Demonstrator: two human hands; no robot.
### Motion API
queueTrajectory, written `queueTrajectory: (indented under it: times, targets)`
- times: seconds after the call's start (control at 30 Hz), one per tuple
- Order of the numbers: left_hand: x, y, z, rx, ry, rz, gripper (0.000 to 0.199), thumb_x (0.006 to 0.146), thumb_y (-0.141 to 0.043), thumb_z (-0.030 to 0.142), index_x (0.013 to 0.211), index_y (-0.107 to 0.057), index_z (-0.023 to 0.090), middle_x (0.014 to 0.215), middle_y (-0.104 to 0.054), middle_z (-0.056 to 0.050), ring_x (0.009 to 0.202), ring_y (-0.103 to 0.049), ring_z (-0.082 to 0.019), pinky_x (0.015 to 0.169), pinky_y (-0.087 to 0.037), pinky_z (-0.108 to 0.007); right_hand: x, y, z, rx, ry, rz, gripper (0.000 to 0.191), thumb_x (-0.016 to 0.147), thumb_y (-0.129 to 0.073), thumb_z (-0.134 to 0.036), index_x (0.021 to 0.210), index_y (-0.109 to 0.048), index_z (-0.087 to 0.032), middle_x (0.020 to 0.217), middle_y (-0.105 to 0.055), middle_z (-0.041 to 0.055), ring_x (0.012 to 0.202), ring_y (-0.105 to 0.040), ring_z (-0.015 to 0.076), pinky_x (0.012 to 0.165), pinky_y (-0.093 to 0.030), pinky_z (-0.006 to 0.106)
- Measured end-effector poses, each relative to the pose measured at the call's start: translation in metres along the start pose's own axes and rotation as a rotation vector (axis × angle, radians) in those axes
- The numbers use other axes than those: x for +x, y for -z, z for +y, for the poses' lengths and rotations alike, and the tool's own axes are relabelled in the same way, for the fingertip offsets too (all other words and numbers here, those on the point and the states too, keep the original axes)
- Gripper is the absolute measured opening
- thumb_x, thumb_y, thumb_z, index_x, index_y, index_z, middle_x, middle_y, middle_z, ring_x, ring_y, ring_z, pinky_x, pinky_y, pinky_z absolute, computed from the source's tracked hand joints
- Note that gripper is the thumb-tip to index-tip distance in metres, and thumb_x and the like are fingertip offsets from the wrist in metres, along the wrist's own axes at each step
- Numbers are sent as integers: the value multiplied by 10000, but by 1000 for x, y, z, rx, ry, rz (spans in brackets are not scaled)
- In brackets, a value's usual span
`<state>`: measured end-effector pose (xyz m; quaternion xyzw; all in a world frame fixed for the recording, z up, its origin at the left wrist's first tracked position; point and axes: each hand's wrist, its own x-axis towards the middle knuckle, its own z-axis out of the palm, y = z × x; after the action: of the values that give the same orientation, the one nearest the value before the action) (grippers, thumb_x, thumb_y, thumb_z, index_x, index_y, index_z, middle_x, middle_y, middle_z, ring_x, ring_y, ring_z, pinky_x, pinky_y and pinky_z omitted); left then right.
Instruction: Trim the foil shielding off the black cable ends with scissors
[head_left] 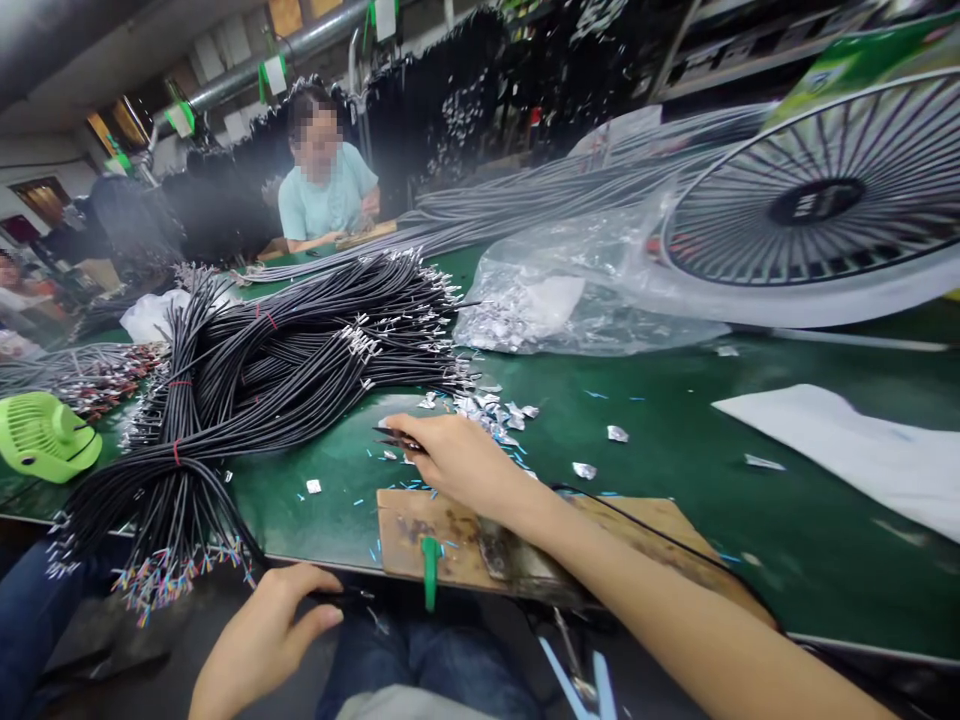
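My right hand (457, 465) is over the green table, fingers closed around a small dark two-pointed tool (397, 438); whether it is tweezers or snips is unclear. Below the table's front edge, my left hand (270, 630) pinches a black cable (349, 596), whose silvery end sticks out to the right past the fingertips. Bundles of black cables (300, 350) lie to the left of my right hand, tied with red bands. Many of their ends are silvery, while those hanging near my left hand show coloured wires (169, 580). Foil scraps (499, 415) and blue bits lie just beyond my right hand.
A wooden board (420, 520) with a green clip (430, 573) lies at the front edge, under my right forearm. A large fan (817, 200) and a clear plastic bag (570, 290) stand behind. At left sits a small green fan (46, 435). A person (326, 195) works across the table.
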<state>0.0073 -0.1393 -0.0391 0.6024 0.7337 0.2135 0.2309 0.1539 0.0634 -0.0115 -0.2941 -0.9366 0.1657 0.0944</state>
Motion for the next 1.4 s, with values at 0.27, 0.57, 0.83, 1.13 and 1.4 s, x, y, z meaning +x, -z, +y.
queueTrajectory:
  times: [0.27,0.57,0.83,1.13,1.4]
  targets:
    - [31,-1,-7,75,-72,309,214,844,-476,301,882,-673,230,847,-682,-30,758,-636,-171,686,-523,-258,0,-1,1,-4,24,-32,319,853,-519,-75,1146,-591,-181,963,-693,66,872,-651,229,677,-418,274]
    - [88,-4,-41,533,-46,508,280,855,-493,264,1103,-575,164,1217,-499,-123,1072,-476,-261,898,-461,-431,-5,0,2,-47,95,-65,278,850,-529,-92,1108,-589,-177,941,-691,54,812,-653,232,580,-330,260]
    - [96,-14,-26,657,186,630,209,862,-494,295,951,-630,164,981,-566,-105,928,-495,-265,716,-444,-374,-7,2,1,-49,123,-93,331,753,-515,-28,1043,-595,-165,889,-690,43,752,-648,218,506,-209,268]
    - [100,-5,-10,785,298,504,204,857,-508,357,864,-636,199,882,-620,-63,907,-485,-276,716,-364,-387,-8,3,0,-77,154,-147,297,755,-507,-29,1017,-581,-149,892,-686,53,781,-650,237,518,-245,264]
    - [118,-2,27,580,247,75,216,875,-422,226,813,-620,165,791,-639,-96,782,-567,-247,657,-373,-321,-6,2,0,-83,155,-163,292,770,-510,-33,1027,-583,-151,927,-687,61,805,-654,249,550,-315,272]
